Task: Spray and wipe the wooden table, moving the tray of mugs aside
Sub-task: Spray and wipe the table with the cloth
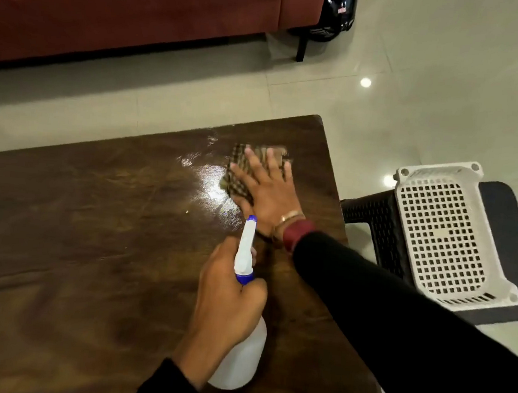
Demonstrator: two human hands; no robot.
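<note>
The dark wooden table (76,227) fills the lower left, with a wet shine near its far right corner. My right hand (267,190) lies flat, fingers spread, pressing a checked cloth (239,175) onto that wet patch. My left hand (227,290) grips the neck of a white spray bottle (242,354) with a blue and white nozzle that points toward the cloth. A white perforated tray (445,234) rests on a dark stool to the right of the table; no mugs show in it.
The dark woven stool (371,218) stands close to the table's right edge. A red-brown sofa (127,6) runs along the far side, with a black object (336,12) beside its leg. Pale glossy floor tiles (433,86) surround the table.
</note>
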